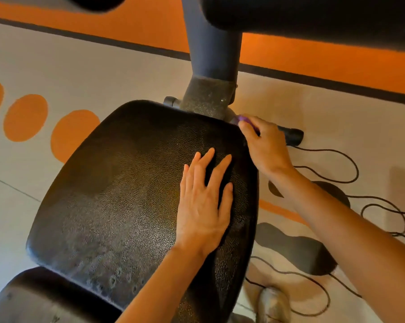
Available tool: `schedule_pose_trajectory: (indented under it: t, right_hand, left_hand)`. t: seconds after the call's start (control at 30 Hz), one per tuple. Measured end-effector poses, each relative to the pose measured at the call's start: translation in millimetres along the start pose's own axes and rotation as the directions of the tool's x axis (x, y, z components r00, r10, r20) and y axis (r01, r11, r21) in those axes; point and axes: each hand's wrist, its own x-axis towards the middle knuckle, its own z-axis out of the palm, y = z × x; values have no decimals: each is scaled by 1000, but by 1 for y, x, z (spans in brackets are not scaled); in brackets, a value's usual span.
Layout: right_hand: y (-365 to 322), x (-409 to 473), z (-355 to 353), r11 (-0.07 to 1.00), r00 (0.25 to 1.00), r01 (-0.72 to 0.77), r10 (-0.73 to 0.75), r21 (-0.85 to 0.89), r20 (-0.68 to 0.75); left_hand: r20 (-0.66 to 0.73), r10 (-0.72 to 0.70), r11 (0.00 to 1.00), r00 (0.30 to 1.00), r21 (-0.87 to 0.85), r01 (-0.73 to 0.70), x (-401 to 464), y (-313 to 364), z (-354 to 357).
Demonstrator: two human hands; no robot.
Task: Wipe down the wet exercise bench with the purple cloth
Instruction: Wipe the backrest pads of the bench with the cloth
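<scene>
The black textured bench seat [117,190] fills the middle of the view, with water droplets showing near its near-left edge. My left hand [205,201] lies flat on the right half of the seat, fingers straight and spread. My right hand [264,145] is at the seat's far right corner, curled round the purple cloth [242,118]. Only a small bit of the cloth shows beyond the fingers, pressed against the seat's edge near the frame post.
A grey frame post [210,66] rises beyond the seat, with black padded rollers [313,15] overhead. A second black pad [45,297] lies at the near left. A black cable [350,164] loops over the orange-and-beige floor on the right, beside a black foot cap [293,136].
</scene>
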Motion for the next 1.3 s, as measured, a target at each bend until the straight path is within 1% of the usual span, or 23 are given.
schedule_pose_trajectory:
  t: [0.07, 0.1, 0.17, 0.27, 0.4, 0.5, 0.6, 0.7, 0.8, 1.03, 1.13, 1.3]
  right_hand:
    - [-2, -10, -4, 1000, 999, 21, -21, -8, -29]
    - [-4, -17, -6, 999, 998, 35, -36, -15, -60]
    - [-9, -31, -11, 997, 991, 68, -71, -27, -111]
    - [-24, -43, -17, 991, 983, 122, -128, -49, -131]
    - [-51, -55, -6, 972, 974, 197, -209, -124, -89]
    - [-69, -66, 7, 958, 969, 242, -247, -156, -15]
    - [-80, -78, 20, 957, 969, 246, -243, -151, 35]
    - [-85, -85, 31, 957, 972, 234, -232, -171, 30]
    - [-91, -87, 39, 961, 978, 208, -200, -184, 62]
    - [-108, -66, 68, 933, 979, 201, -178, -300, 101]
    - [-118, -50, 87, 913, 971, 224, -179, -341, 159]
    - [-137, -22, 118, 910, 946, 287, -219, -299, 241]
  left_hand:
    - [12, 31, 994, 999, -107, -29, -1, -4, -6]
    - [6, 42, 990, 999, -133, -41, -3, -7, -10]
    - [-28, 38, 990, 999, -132, -41, -6, -19, -18]
    - [-74, -27, 991, 997, -131, 17, -15, -42, -33]
    - [-94, -105, 989, 990, -118, 93, -30, -70, -54]
    - [-101, -123, 986, 987, -122, 110, -40, -84, -67]
    - [-100, -138, 982, 985, -144, 123, -48, -94, -79]
    - [-104, -145, 979, 984, -162, 127, -55, -105, -90]
    - [-119, -167, 975, 979, -166, 146, -59, -115, -99]
    - [-155, -259, 954, 953, -195, 227, -57, -136, -109]
    - [-170, -318, 936, 933, -217, 279, -54, -145, -110]
    - [-212, -394, 911, 895, -217, 350, -44, -154, -116]
